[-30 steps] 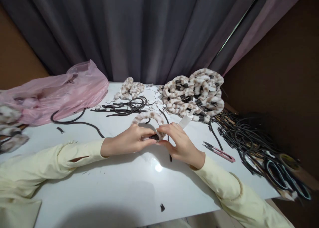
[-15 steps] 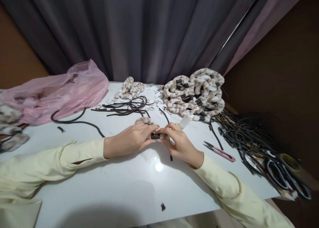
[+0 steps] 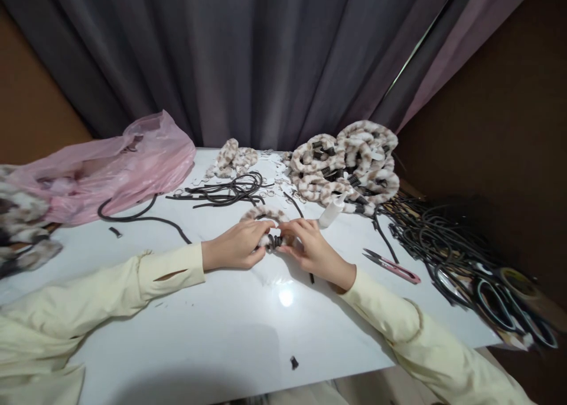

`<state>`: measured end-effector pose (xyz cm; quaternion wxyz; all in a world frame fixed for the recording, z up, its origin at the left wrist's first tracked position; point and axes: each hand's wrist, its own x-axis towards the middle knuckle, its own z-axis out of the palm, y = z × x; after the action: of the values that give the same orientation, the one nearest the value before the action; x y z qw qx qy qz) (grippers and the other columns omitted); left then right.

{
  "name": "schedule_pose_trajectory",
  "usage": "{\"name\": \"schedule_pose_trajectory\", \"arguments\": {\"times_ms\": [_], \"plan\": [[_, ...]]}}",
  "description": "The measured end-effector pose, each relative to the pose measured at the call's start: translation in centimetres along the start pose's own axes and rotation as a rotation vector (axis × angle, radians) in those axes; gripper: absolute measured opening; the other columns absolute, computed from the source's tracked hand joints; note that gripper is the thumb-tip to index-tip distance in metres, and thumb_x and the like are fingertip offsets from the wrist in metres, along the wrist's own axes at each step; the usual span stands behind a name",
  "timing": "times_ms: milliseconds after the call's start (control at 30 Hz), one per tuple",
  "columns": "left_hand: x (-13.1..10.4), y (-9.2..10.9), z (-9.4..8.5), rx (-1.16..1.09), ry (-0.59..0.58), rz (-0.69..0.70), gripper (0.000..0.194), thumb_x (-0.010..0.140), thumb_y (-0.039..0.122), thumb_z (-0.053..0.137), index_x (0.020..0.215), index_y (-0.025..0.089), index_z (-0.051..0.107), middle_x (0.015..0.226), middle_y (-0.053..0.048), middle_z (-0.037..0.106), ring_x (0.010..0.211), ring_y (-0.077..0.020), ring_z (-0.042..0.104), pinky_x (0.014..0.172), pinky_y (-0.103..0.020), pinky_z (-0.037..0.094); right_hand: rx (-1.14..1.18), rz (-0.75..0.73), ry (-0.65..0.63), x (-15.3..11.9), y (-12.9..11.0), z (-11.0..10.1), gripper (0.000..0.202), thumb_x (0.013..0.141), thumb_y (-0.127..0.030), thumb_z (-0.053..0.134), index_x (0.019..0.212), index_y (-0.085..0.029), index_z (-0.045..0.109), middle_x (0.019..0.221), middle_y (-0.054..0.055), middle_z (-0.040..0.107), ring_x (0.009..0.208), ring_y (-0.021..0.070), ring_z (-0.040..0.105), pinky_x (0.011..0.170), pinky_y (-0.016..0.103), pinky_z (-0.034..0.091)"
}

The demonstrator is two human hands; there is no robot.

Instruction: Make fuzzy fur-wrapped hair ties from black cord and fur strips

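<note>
Between my two hands is a fluffy brown-and-white ring [image 3: 264,212], with a dark cord [image 3: 274,241] coiled around its near side. My left hand [image 3: 239,244] pinches the ring just left of the coil. With thumb and fingers closed, my right hand [image 3: 312,248] grips it at the coil's right end; the fingertips partly hide the cord there. A cord tail shows below my right hand. Just behind that hand stands a small white squeeze bottle [image 3: 331,211].
Finished-looking fluffy rings [image 3: 349,169] are piled at the back right. Pink-handled thread snips [image 3: 392,265] lie on the right, beside a heap of black cords [image 3: 443,239] and scissors [image 3: 498,304]. Cut cords [image 3: 230,189] lie behind the hands; a pink plastic bag [image 3: 146,163] sits left.
My left hand has shifted slightly away from the coil, so more of the ring shows. The coil looks looser and less even than before.
</note>
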<state>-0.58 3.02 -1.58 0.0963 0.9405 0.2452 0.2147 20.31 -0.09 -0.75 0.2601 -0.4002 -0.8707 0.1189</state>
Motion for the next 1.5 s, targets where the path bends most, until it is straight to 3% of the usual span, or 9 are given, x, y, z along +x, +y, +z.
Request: {"name": "schedule_pose_trajectory", "arguments": {"times_ms": [167, 433, 667, 833, 1033, 1133, 1267, 1400, 1500], "plan": [[0.0, -0.1, 0.0, 0.004, -0.016, -0.023, 0.037, 0.076, 0.016, 0.043, 0.112, 0.012, 0.043, 0.085, -0.008, 0.059, 0.077, -0.0211, 0.057, 0.074, -0.033, 0.043, 0.006, -0.065, 0.0, 0.1, 0.2, 0.3, 0.012, 0.081, -0.014, 0.055, 0.091, -0.019, 0.05, 0.089, 0.006, 0.058, 0.087, 0.0212, 0.05, 0.073, 0.034, 0.039], [0.5, 0.0, -0.1, 0.031, -0.136, 0.014, 0.018, 0.08, 0.017, 0.039, 0.095, 0.014, 0.049, 0.078, -0.006, 0.06, 0.071, -0.0192, 0.056, 0.071, -0.03, 0.042, -0.019, -0.208, -0.049, 0.2, 0.3, 0.6, 0.01, 0.086, -0.011, 0.042, 0.081, -0.019, 0.044, 0.089, 0.008, 0.05, 0.081, 0.0186, 0.047, 0.071, 0.031, 0.043], [0.6, -0.1, 0.2, 0.149, -0.108, 0.071, 0.014, 0.085, 0.017, 0.035, 0.082, 0.016, 0.049, 0.074, -0.004, 0.06, 0.071, -0.0174, 0.055, 0.09, -0.037, 0.035, -0.191, -0.267, 0.045, 0.1, 0.0, 0.5, 0.012, 0.086, -0.015, 0.043, 0.075, -0.019, 0.041, 0.085, 0.008, 0.05, 0.075, 0.0185, 0.042, 0.065, 0.031, 0.039], [0.6, -0.3, 0.4, 0.202, -0.131, 0.061, 0.018, 0.088, 0.022, 0.034, 0.083, 0.016, 0.05, 0.074, -0.006, 0.061, 0.065, -0.018, 0.055, 0.068, -0.03, 0.041, -0.322, -0.305, 0.062, 0.2, -0.1, 0.6, 0.009, 0.086, -0.017, 0.046, 0.077, -0.018, 0.045, 0.072, 0.004, 0.051, 0.074, 0.019, 0.042, 0.069, 0.033, 0.034], [0.5, -0.3, 0.6, 0.262, -0.09, 0.067, 0.02, 0.09, 0.021, 0.032, 0.091, 0.016, 0.051, 0.078, -0.006, 0.064, 0.08, -0.02, 0.059, 0.088, -0.037, 0.037, -0.374, -0.242, 0.147, 0.2, 0.8, 0.5, 0.022, 0.087, -0.029, 0.051, 0.069, -0.017, 0.048, 0.06, 0.002, 0.048, 0.064, 0.0164, 0.04, 0.065, 0.031, 0.03], [0.5, -0.4, 0.7, 0.273, -0.106, 0.047, 0.021, 0.089, 0.021, 0.033, 0.098, 0.015, 0.051, 0.081, -0.006, 0.065, 0.079, -0.02, 0.06, 0.085, -0.036, 0.039, -0.338, -0.266, 0.079, 0.1, 0.6, -0.4, 0.019, 0.083, -0.028, 0.054, 0.07, -0.017, 0.05, 0.065, 0.003, 0.052, 0.07, 0.0174, 0.043, 0.072, 0.035, 0.03], [0.4, -0.3, 0.8, 0.281, -0.091, 0.055, 0.022, 0.089, 0.022, 0.033, 0.099, 0.016, 0.052, 0.085, -0.008, 0.065, 0.083, -0.0209, 0.06, 0.085, -0.036, 0.039, -0.131, -0.251, -0.048, 0.4, -0.5, -2.5, 0.013, 0.081, -0.025, 0.056, 0.072, -0.017, 0.05, 0.091, 0.008, 0.056, 0.094, 0.0231, 0.044, 0.082, 0.04, 0.031], [0.5, -0.3, 0.9, 0.281, -0.094, 0.029, 0.025, 0.09, 0.025, 0.033, 0.104, 0.015, 0.051, 0.092, -0.009, 0.064, 0.083, -0.0203, 0.059, 0.075, -0.031, 0.042, 0.169, -0.177, -0.121, 0.8, -1.6, -5.6, 0.02, 0.089, -0.032, 0.048, 0.074, -0.018, 0.048, 0.081, 0.006, 0.056, 0.08, 0.0175, 0.047, 0.076, 0.033, 0.038], [0.6, -0.2, 0.9, 0.277, -0.074, 0.046, 0.026, 0.09, 0.024, 0.033, 0.107, 0.015, 0.05, 0.099, -0.011, 0.063, 0.087, -0.02, 0.058, 0.077, -0.031, 0.042, 0.102, -0.149, -0.22, 1.0, -2.1, -7.8, 0.021, 0.089, -0.034, 0.048, 0.077, -0.017, 0.051, 0.077, 0.006, 0.057, 0.075, 0.0165, 0.05, 0.072, 0.031, 0.04]]}}
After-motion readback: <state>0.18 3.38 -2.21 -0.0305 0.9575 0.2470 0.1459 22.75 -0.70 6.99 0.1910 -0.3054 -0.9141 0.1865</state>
